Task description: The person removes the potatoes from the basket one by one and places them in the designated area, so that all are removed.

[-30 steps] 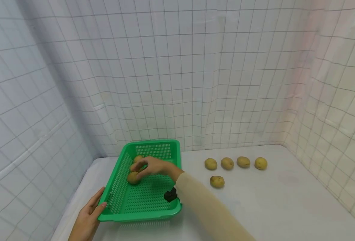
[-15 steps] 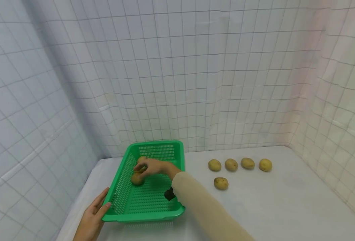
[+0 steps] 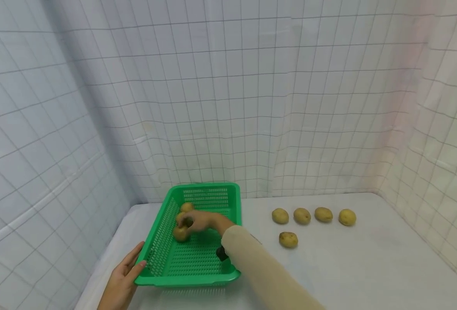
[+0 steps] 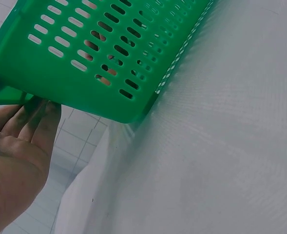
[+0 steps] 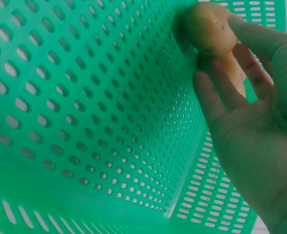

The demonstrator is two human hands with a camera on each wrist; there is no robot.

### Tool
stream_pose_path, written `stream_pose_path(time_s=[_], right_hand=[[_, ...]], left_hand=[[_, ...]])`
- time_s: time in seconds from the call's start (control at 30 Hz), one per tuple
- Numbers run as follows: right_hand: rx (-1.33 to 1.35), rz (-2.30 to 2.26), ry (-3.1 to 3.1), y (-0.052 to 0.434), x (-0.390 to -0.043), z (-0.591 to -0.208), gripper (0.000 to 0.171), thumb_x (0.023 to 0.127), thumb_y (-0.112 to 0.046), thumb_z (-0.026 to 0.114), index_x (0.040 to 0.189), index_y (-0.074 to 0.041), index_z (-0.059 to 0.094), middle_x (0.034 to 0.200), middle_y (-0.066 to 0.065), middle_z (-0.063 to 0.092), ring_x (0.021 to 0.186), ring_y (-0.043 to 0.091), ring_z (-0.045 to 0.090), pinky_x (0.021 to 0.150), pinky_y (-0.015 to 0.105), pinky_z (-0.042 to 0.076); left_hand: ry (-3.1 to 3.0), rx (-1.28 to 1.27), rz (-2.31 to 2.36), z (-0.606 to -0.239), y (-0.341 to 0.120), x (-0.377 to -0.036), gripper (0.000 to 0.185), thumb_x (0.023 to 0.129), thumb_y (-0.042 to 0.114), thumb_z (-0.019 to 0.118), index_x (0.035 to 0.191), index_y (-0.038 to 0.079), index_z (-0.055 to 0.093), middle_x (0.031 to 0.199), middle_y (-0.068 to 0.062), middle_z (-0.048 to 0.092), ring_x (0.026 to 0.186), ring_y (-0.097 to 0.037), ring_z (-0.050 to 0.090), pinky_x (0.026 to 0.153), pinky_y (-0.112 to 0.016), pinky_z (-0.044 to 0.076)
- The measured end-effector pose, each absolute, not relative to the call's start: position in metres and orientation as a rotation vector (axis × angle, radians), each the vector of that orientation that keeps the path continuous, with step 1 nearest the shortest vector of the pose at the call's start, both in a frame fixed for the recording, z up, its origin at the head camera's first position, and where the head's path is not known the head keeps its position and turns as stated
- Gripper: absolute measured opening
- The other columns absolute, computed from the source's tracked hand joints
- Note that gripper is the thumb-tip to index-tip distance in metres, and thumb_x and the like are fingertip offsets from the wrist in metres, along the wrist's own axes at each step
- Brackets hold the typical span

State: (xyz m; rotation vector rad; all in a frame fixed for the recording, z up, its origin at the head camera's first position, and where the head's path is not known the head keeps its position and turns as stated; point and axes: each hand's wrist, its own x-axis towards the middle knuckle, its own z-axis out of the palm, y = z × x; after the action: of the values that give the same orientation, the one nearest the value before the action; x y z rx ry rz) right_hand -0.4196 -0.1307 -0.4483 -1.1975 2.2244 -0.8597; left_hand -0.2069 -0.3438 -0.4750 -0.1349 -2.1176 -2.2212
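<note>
One green slotted plastic basket (image 3: 197,258) at lower centre of the desk (image 3: 368,267), two smooth oval potatoes inside, five more to its right. Right hand (image 3: 203,221), fingers loosely curled, touches one basket potato (image 3: 180,234). Left hand (image 3: 125,277), fingers straight, presses the basket's near-left corner.

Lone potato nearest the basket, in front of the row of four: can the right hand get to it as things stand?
Probably yes: the lone potato lies on bare table beside the green basket, with nothing between; the right hand must clear the wall first.
</note>
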Motion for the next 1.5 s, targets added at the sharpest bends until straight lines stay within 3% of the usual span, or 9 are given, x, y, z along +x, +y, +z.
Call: stream_pose_path(time_s=[0.13, 0.2, 0.3, 0.47, 0.8, 1.07, 1.3, 1.5], right_hand=[[-1.254, -0.909, 2.260, -0.134, -0.419, -0.451, 0.005, 0.100, -0.008, 0.072, 0.102, -0.009, 0.068, 0.099, -0.006, 0.061, 0.095, 0.007, 0.055, 0.083, 0.020, 0.049], [-1.288, -0.892, 2.291, -0.136, -0.418, -0.452, 0.009, 0.098, -0.006, 0.073, 0.097, -0.008, 0.064, 0.094, -0.005, 0.059, 0.089, 0.006, 0.054, 0.079, 0.018, 0.049], [-1.291, -0.859, 2.329, -0.138, -0.416, -0.452, 0.016, 0.097, -0.007, 0.076, 0.109, -0.007, 0.065, 0.100, -0.004, 0.060, 0.092, 0.005, 0.055, 0.082, 0.017, 0.048], [-1.331, -0.773, 2.320, -0.141, -0.414, -0.449, 0.040, 0.099, -0.008, 0.073, 0.137, -0.004, 0.064, 0.125, 0.000, 0.063, 0.113, 0.009, 0.058, 0.094, 0.016, 0.048], [-1.284, -0.759, 2.209, -0.138, -0.414, -0.448, 0.042, 0.095, -0.002, 0.074, 0.135, -0.010, 0.060, 0.135, -0.002, 0.058, 0.132, 0.012, 0.049, 0.109, 0.022, 0.040], [-1.306, -0.655, 2.235, -0.136, -0.413, -0.447, 0.043, 0.098, -0.010, 0.072, 0.140, -0.015, 0.064, 0.133, -0.005, 0.058, 0.126, 0.011, 0.051, 0.103, 0.025, 0.045], [-1.202, -1.013, 2.056, -0.133, -0.417, -0.445, 0.045, 0.089, -0.002, 0.077, 0.131, -0.012, 0.066, 0.122, -0.007, 0.058, 0.106, 0.009, 0.056, 0.089, 0.025, 0.051], [-1.113, -1.288, 1.894, -0.128, -0.424, -0.444, 0.049, 0.085, 0.003, 0.080, 0.130, -0.009, 0.064, 0.125, -0.003, 0.054, 0.105, 0.014, 0.057, 0.086, 0.028, 0.055]], left_hand=[[-2.117, -0.109, -2.221, -0.475, -0.342, -0.208, 0.072, 0.111, 0.014, 0.052, 0.161, -0.010, 0.005, 0.165, -0.032, 0.002, 0.122, 0.014, 0.046, 0.099, -0.016, 0.046], [-2.124, -0.108, -2.221, -0.475, -0.341, -0.208, 0.073, 0.111, 0.015, 0.052, 0.161, -0.010, 0.005, 0.165, -0.031, 0.003, 0.122, 0.014, 0.046, 0.099, -0.016, 0.046], [-2.132, -0.119, -2.215, -0.476, -0.341, -0.207, 0.072, 0.112, 0.014, 0.051, 0.161, -0.010, 0.004, 0.165, -0.032, 0.002, 0.122, 0.015, 0.045, 0.099, -0.016, 0.045], [-2.131, -0.126, -2.195, -0.475, -0.342, -0.206, 0.072, 0.112, 0.014, 0.051, 0.161, -0.010, 0.004, 0.165, -0.032, 0.002, 0.123, 0.015, 0.045, 0.100, -0.016, 0.045], [-2.141, -0.115, -2.188, -0.474, -0.343, -0.206, 0.072, 0.111, 0.015, 0.051, 0.162, -0.009, 0.006, 0.166, -0.030, 0.003, 0.123, 0.014, 0.045, 0.100, -0.016, 0.045], [-2.136, -0.124, -2.193, -0.474, -0.342, -0.205, 0.071, 0.112, 0.014, 0.051, 0.161, -0.009, 0.005, 0.165, -0.031, 0.004, 0.124, 0.013, 0.045, 0.100, -0.017, 0.045], [-2.131, -0.110, -2.192, -0.474, -0.342, -0.204, 0.071, 0.111, 0.014, 0.051, 0.161, -0.010, 0.006, 0.165, -0.031, 0.006, 0.125, 0.012, 0.046, 0.100, -0.016, 0.045], [-2.135, -0.127, -2.171, -0.474, -0.341, -0.203, 0.070, 0.111, 0.013, 0.051, 0.161, -0.009, 0.008, 0.165, -0.030, 0.007, 0.125, 0.012, 0.045, 0.100, -0.015, 0.045]])
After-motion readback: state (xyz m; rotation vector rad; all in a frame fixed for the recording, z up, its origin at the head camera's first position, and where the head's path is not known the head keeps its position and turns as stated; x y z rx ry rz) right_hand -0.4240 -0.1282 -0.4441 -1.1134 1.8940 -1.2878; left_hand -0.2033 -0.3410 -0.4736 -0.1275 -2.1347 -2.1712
